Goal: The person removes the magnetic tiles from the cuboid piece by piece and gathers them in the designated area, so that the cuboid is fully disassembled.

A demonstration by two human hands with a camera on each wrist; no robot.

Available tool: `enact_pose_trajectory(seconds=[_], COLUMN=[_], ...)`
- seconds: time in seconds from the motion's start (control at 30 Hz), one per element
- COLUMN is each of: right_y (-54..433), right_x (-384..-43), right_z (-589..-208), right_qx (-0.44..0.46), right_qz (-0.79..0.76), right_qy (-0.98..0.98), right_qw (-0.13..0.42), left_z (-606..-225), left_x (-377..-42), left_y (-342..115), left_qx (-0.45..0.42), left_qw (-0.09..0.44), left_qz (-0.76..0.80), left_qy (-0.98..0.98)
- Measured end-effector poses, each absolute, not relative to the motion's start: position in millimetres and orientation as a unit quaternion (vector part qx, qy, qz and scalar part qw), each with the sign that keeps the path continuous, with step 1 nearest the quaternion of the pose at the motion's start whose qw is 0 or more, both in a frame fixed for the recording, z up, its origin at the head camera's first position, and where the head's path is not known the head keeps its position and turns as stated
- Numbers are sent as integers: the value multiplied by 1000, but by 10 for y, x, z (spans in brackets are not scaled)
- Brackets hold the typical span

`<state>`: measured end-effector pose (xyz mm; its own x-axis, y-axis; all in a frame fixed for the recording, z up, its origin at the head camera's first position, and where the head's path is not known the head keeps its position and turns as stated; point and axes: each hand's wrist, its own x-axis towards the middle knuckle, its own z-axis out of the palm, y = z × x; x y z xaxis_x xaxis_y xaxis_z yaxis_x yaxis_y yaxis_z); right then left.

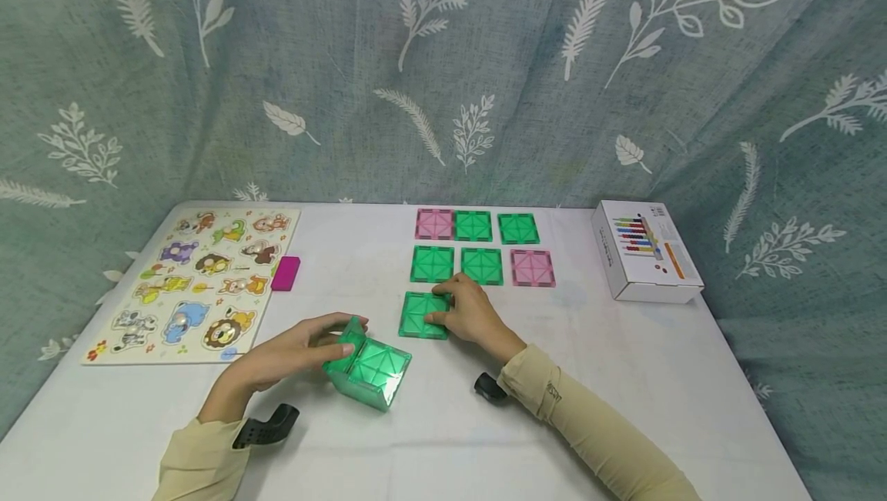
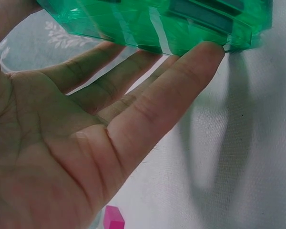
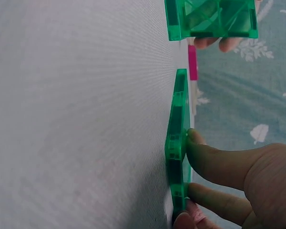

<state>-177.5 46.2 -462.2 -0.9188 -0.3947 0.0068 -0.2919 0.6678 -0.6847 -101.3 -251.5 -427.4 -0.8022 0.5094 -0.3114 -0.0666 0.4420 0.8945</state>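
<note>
In the head view my left hand [image 1: 287, 352] holds a box-like shape of green magnetic tiles [image 1: 379, 369] above the near middle of the table, thumb on one side and fingers on the other. The left wrist view shows its fingers against the edge of the green tiles [image 2: 133, 28]. My right hand [image 1: 475, 313] pinches the right edge of a single green magnetic tile [image 1: 421, 315]. Seen from the right wrist, that tile [image 3: 177, 143] lies nearly flat on the table, with the thumb on its upper face and a fingertip at its edge.
Behind my right hand lie several flat tiles in two rows, including a green tile [image 1: 481, 266] and a pink tile [image 1: 532, 268]. An animal puzzle board [image 1: 155, 315] is at left, with a magenta block [image 1: 286, 274] by its edge. A white box [image 1: 647, 251] stands at right.
</note>
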Motion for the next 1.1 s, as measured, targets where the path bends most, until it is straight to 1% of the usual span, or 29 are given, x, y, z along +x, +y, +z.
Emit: enact_pose_trajectory(seconds=[0.43, 0.67, 0.83, 0.93, 1.1], right_y=[471, 506, 515, 511, 481], right_x=[-1754, -1749, -1727, -1702, -1644], right_z=[-4611, -4574, -4529, -4520, -4487], right_qx=[-189, -187, -197, -206, -213], right_qz=[-363, -363, -357, -363, -406], right_qy=[910, 907, 907, 904, 888], right_qw=[69, 99, 105, 90, 36], left_z=[-4295, -4291, -4272, -4269, -4268], left_x=[-1016, -1003, -997, -982, -957], left_y=[-2518, -2520, -2510, -2508, -2506], left_qx=[127, 108, 93, 84, 76], left_qw=[294, 293, 292, 288, 282], left_qz=[522, 520, 518, 521, 525], left_qy=[791, 795, 799, 799, 800])
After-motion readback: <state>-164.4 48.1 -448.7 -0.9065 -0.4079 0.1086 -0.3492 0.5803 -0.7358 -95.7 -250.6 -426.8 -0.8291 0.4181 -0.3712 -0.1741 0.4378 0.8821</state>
